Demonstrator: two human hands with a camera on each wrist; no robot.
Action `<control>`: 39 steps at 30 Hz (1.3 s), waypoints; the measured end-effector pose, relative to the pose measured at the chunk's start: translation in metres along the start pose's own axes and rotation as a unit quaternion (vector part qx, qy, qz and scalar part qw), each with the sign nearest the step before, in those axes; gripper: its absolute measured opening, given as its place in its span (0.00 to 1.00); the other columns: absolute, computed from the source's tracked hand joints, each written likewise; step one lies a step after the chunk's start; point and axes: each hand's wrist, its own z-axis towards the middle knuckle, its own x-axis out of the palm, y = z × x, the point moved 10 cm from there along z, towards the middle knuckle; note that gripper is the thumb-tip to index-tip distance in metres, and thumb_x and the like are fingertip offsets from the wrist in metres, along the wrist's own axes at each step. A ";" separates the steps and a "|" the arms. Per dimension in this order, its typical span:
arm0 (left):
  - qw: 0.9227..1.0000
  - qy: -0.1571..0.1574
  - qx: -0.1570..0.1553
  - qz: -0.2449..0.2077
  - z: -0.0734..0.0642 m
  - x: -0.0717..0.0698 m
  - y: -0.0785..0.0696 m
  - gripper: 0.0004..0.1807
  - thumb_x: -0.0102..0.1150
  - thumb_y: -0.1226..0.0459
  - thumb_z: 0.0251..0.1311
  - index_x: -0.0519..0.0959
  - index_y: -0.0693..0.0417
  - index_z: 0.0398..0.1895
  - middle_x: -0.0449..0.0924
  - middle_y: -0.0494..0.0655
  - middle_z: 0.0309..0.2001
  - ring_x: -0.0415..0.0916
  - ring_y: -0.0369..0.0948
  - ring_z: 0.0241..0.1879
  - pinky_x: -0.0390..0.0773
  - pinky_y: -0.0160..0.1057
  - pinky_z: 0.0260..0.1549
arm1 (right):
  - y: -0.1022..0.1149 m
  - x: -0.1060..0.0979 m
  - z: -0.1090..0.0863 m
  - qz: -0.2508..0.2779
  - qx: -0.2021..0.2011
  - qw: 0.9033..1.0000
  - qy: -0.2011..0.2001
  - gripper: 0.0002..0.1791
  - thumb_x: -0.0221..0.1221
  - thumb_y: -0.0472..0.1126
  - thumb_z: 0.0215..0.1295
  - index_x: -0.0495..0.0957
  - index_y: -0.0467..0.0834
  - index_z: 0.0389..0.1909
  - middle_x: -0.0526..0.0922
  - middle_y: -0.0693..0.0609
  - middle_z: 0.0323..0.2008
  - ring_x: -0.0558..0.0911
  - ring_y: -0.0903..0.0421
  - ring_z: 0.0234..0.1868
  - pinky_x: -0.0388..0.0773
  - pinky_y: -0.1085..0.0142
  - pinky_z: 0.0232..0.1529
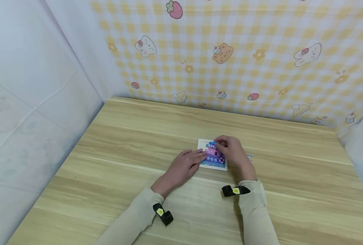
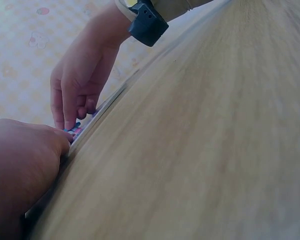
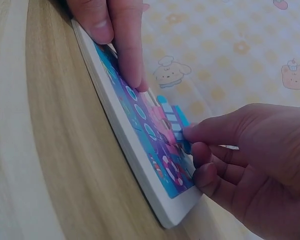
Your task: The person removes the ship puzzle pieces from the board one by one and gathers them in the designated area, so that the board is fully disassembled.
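Note:
A white-framed picture puzzle (image 3: 121, 140) lies on the wooden table, its picture showing a purple and pink ship on blue water. My left hand (image 1: 184, 166) rests on the puzzle's left side, fingers extended with the tips on the picture. At the upper part of the ship, my right hand (image 1: 235, 151) pinches a blue-and-white striped puzzle piece (image 3: 174, 121) between thumb and fingers. That piece stands tilted up from the board in the right wrist view. Part of the picture is hidden under the fingers.
Just right of the right wrist, small colourful pieces (image 1: 250, 158) show on the wooden table (image 1: 132, 146). A yellow checked cloth (image 1: 200, 78) with cartoon prints hangs behind the table, and a white sheet (image 1: 31, 119) hangs at its left.

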 end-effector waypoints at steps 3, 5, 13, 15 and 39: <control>1.000 0.002 -0.001 -0.002 0.001 0.000 0.001 0.22 0.50 0.62 0.79 0.73 0.51 0.73 0.70 0.42 0.73 0.63 0.40 0.75 0.59 0.48 0.76 | -0.002 -0.001 0.000 0.005 0.006 1.000 0.000 0.10 0.59 0.34 0.75 0.84 0.35 0.51 0.86 0.43 0.42 0.80 0.51 0.37 0.79 0.61 0.40; 1.000 0.002 0.000 -0.002 0.001 0.000 0.001 0.22 0.50 0.62 0.79 0.73 0.50 0.73 0.70 0.42 0.73 0.63 0.39 0.75 0.58 0.48 0.76 | -0.003 -0.001 0.001 0.008 0.007 1.000 0.002 0.10 0.59 0.34 0.75 0.84 0.36 0.51 0.86 0.43 0.42 0.80 0.51 0.37 0.79 0.60 0.40; 1.000 0.000 -0.003 -0.010 0.002 0.000 0.003 0.22 0.50 0.62 0.79 0.73 0.50 0.73 0.71 0.41 0.73 0.63 0.39 0.75 0.58 0.47 0.76 | -0.005 -0.003 0.001 0.024 0.008 1.000 0.002 0.09 0.59 0.34 0.75 0.84 0.36 0.50 0.86 0.44 0.41 0.78 0.52 0.36 0.77 0.63 0.38; 1.000 0.000 -0.004 -0.010 0.002 0.000 0.003 0.22 0.50 0.62 0.79 0.73 0.50 0.73 0.71 0.41 0.73 0.63 0.39 0.75 0.58 0.47 0.76 | -0.005 -0.002 0.001 0.028 0.007 1.000 0.004 0.09 0.59 0.34 0.76 0.84 0.36 0.50 0.85 0.44 0.41 0.78 0.52 0.36 0.77 0.64 0.38; 1.000 0.000 -0.004 -0.012 0.000 -0.001 0.002 0.22 0.50 0.62 0.79 0.73 0.50 0.73 0.71 0.41 0.73 0.63 0.39 0.75 0.58 0.48 0.76 | -0.009 -0.014 -0.004 0.044 0.023 0.999 -0.014 0.11 0.59 0.37 0.77 0.85 0.38 0.51 0.86 0.44 0.42 0.77 0.50 0.38 0.76 0.65 0.39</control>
